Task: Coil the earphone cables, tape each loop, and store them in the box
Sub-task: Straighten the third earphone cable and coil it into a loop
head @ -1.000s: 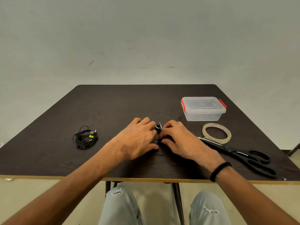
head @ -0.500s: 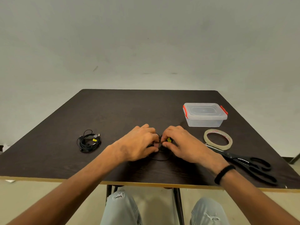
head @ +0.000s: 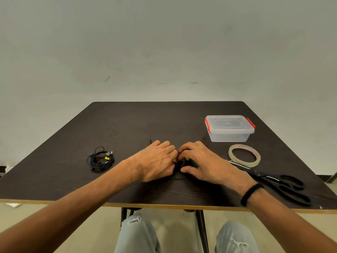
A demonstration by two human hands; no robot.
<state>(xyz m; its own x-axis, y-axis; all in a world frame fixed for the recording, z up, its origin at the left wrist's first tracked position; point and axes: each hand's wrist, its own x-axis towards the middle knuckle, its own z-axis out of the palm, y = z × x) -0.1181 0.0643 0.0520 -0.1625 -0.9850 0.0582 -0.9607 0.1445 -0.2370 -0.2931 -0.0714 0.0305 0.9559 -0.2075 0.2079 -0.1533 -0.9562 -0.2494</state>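
Note:
My left hand (head: 156, 161) and my right hand (head: 198, 161) meet at the middle of the dark table (head: 127, 123), fingers curled round a black earphone cable (head: 182, 164) with a small yellow tag. Most of that cable is hidden under my fingers; a thin loop shows just below them and a short end sticks out beyond my left hand. A second black earphone cable (head: 100, 160) lies coiled on the table to the left, apart from my hands. A clear plastic box (head: 229, 131) with red clips and its lid on stands at the right rear.
A roll of clear tape (head: 244, 155) lies flat in front of the box. Black scissors (head: 279, 181) lie to the right of my right wrist, near the table's front edge (head: 164, 206). My knees show under the table.
The view has tilted slightly, shifting the table lower in the frame. My hands stay together on the cable, fingers shifting a little; a short cable end now shows beyond my left hand.

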